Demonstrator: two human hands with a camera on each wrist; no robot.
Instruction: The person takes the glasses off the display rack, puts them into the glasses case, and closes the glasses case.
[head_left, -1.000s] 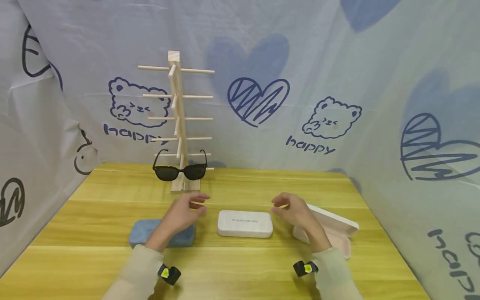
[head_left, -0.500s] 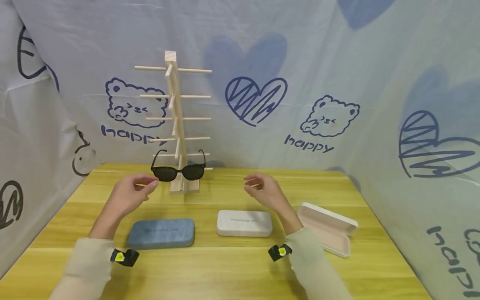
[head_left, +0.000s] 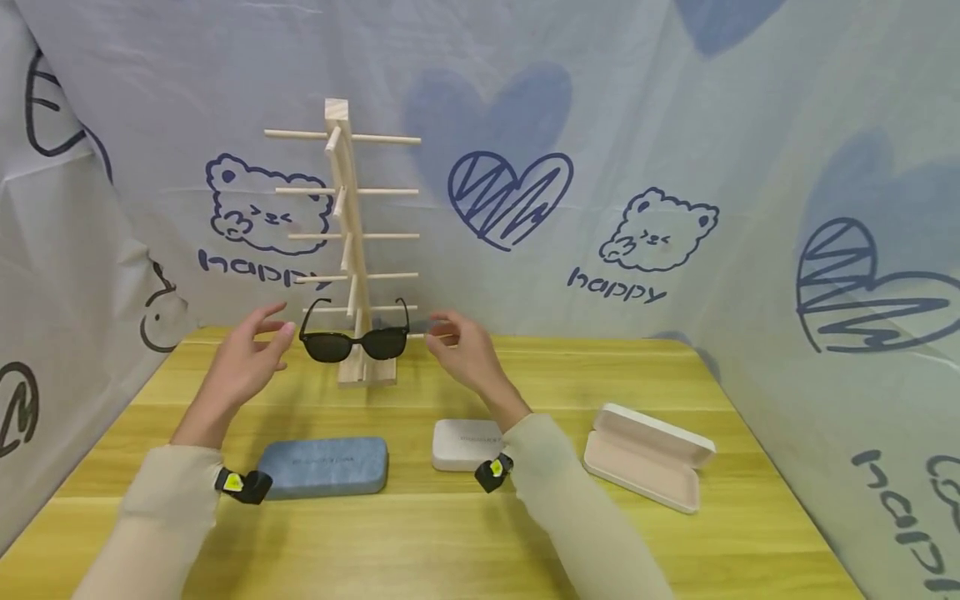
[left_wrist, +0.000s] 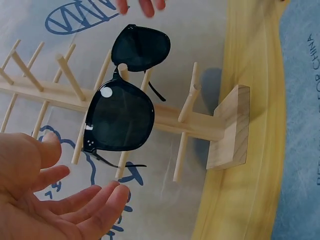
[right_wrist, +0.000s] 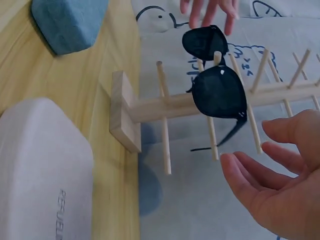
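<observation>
Black sunglasses [head_left: 354, 344] hang low on a wooden peg rack [head_left: 352, 225], lenses facing me. Just left of them is my left hand [head_left: 243, 358], fingers spread and thumb apart, holding nothing. My right hand [head_left: 467, 354] is close to their right side, its fingers gently bent with a gap to the thumb. In the left wrist view the left hand [left_wrist: 60, 195] stays apart from the sunglasses [left_wrist: 120, 115]. The right wrist view likewise has a gap between the right hand [right_wrist: 280, 180] and the frame.
A blue glasses case [head_left: 324, 467] lies closed at the front left. Partly behind my right forearm is a closed white case [head_left: 461, 446]. An opened white case [head_left: 648, 458] with a pinkish lining lies to the right. A printed cloth [head_left: 510, 108] hangs behind the table [head_left: 420, 542].
Both hands have moved from above the cases up to the rack. My left hand went left and forward; the right went left and forward. The sunglasses still hang in place.
</observation>
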